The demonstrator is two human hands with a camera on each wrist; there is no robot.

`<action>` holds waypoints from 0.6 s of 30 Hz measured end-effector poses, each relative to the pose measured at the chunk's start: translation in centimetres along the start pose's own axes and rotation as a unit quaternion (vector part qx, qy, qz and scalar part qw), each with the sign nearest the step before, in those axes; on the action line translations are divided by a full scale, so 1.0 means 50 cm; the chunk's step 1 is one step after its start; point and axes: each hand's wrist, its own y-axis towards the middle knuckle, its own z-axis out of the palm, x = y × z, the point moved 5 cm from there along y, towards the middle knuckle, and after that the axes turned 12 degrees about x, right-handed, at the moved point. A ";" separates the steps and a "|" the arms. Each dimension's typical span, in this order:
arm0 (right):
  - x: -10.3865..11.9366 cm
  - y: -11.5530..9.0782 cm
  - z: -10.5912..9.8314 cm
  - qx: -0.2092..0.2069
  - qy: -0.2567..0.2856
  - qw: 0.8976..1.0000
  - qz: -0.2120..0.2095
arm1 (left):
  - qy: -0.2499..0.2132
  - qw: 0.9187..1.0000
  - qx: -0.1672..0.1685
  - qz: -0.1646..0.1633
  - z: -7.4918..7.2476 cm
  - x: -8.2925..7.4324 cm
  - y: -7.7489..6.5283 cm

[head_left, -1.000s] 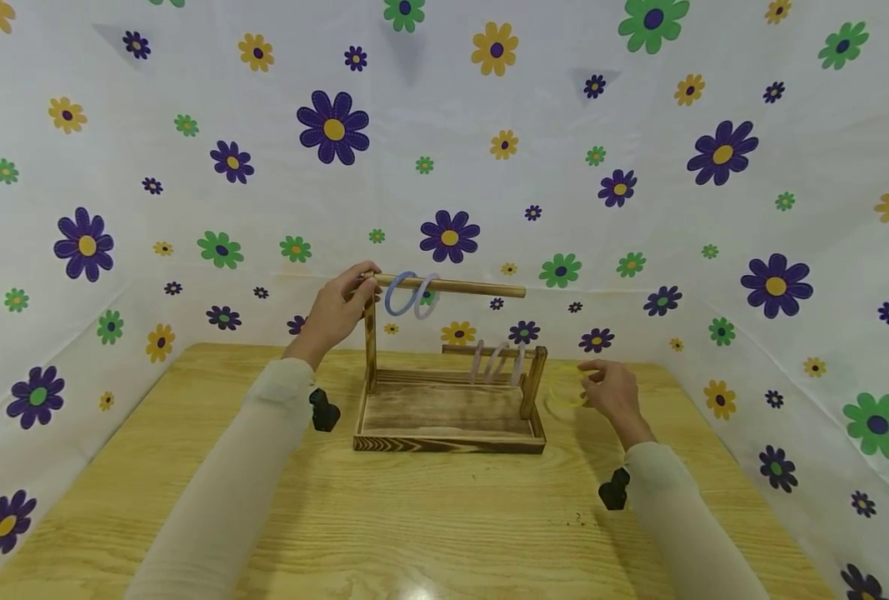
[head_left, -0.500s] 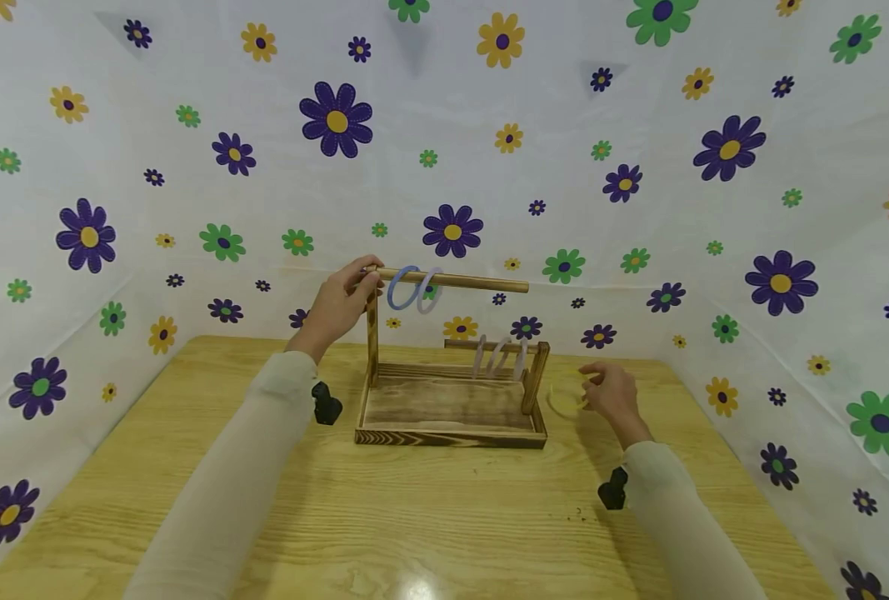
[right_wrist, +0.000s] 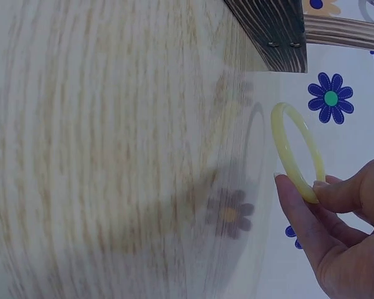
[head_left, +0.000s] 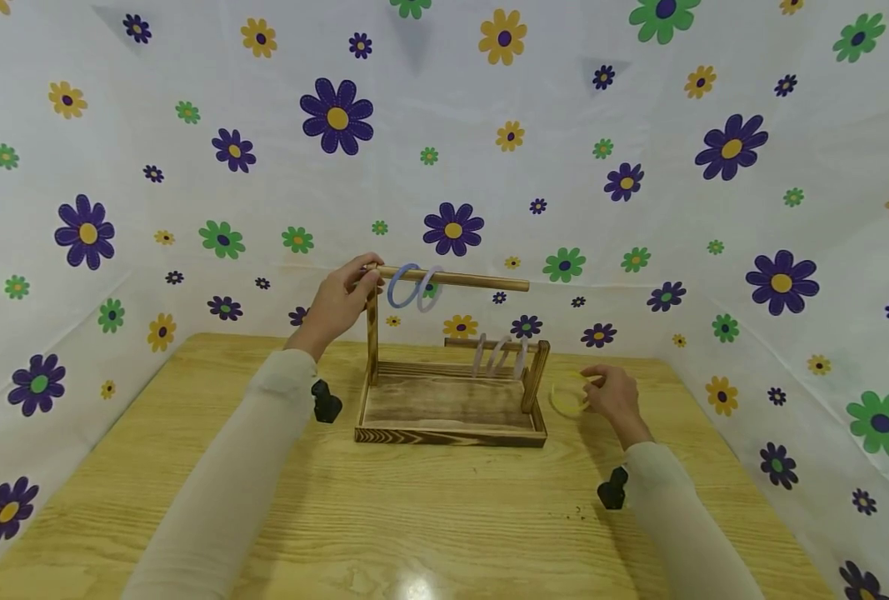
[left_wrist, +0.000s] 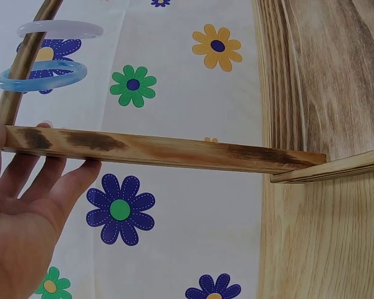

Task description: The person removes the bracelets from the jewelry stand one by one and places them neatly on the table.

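Backdrop: We see one white cloth [head_left: 489,183] of purple, green and orange flowers, rising on the left, right and far sides.
Table: One wood-grain table [head_left: 414,500] fills the near scene.
Wooden rack: One wooden rack [head_left: 444,404] stands toward the far side, its long axis running left to right, with two posts, one left [left_wrist: 143,146] and one right [head_left: 536,379].
Sleeves: Two pale sleeves, left [head_left: 219,475] and right [head_left: 684,508], reach in from the near side.
Hands: Of two, the left hand [head_left: 333,304] grips the top of the left post, fingers bent behind it; the right hand [head_left: 612,393] pinches a ring narrowly between thumb and fingers.
Rods: We count two; the upper rod [head_left: 481,281] points its free end right, the lower rod [head_left: 461,343] left.
Rings: We count six. The blue ring [left_wrist: 43,85] and lilac ring [left_wrist: 68,25] hang on the upper rod toward its left end; three pale rings [head_left: 478,357] hang on the lower rod.
Yellow ring: The yellow ring [right_wrist: 280,137] is in the right hand, just right of the right post, off both rods; round, it has no single long axis, and its free rim points left.
Black devices: Two, left [head_left: 327,402] and right [head_left: 613,488], sit by the wrists.
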 end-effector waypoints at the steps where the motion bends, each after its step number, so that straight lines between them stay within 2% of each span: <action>1: -0.001 0.000 0.000 0.001 -0.002 1.000 0.001 | -0.001 1.000 0.001 -0.001 0.000 0.000 0.000; 10: -0.001 -0.006 -0.001 -0.005 -0.034 0.999 0.001 | 0.006 1.000 -0.003 0.009 -0.001 -0.004 -0.003; 18: -0.009 -0.003 -0.001 -0.007 -0.018 1.000 0.005 | 0.007 1.000 -0.002 0.009 -0.002 -0.004 -0.003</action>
